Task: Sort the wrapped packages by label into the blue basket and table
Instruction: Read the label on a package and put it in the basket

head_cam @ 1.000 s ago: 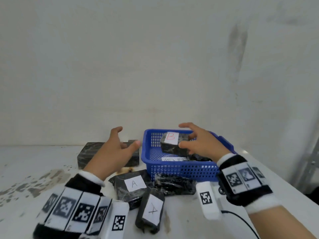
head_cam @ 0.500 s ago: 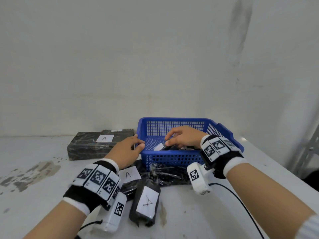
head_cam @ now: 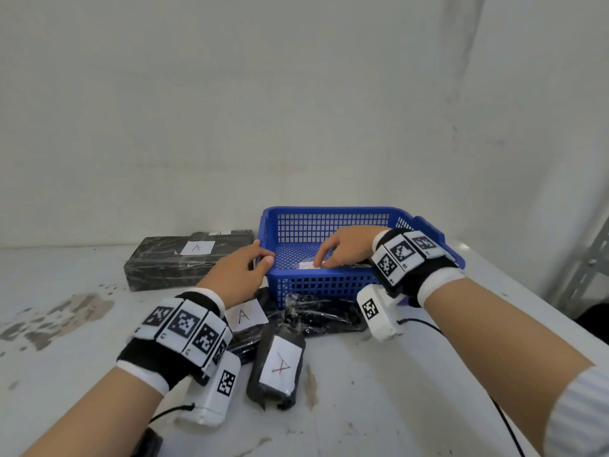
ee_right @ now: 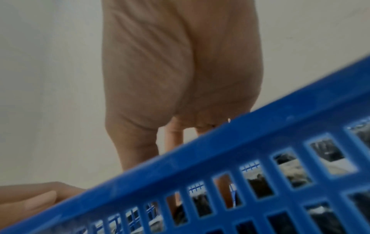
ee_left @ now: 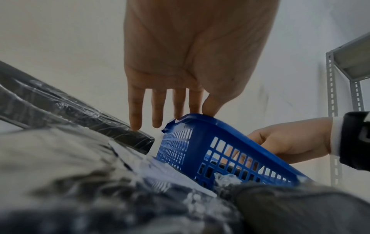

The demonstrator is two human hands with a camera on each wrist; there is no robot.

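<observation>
Blue basket (head_cam: 333,285): left hand (ee_left: 190,55), fingers straight, touches its rim; head view shows right hand (head_cam: 346,247) relaxed inside.

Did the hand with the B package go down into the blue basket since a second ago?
Yes. The right hand was above the rim of the blue basket holding the B package; now it reaches down inside, fingers on a package at the bottom.

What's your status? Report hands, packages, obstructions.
Left hand open, thumb on basket rim. Right hand down in basket on a package; grip unclear. Three A packages on table, one unread by the basket. Nothing obstructing.
</observation>
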